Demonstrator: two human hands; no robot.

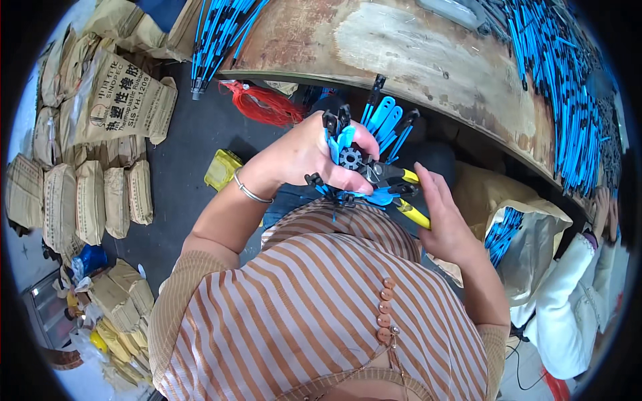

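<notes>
My left hand (pixel 311 150) is closed around a bundle of blue plastic strips with black tips (pixel 384 120), which fan out in front of my body. At the bundle's middle shows a grey toothed hub (pixel 350 158), between my left thumb and fingers. My right hand (pixel 449 217) grips a pair of pliers with yellow handles (pixel 414 214). The handles stand apart, and the metal jaws are right beside the hub and my left fingertips. Exactly what the jaws touch is hidden.
A worn wooden table (pixel 294 47) curves across the far side, with piles of blue-black strips (pixel 575 113) on it. Red strands (pixel 261 103) hang below its edge. Paper sacks (pixel 120 100) are stacked at left. An open bag (pixel 535 234) and another person's white sleeve (pixel 568 301) are at right.
</notes>
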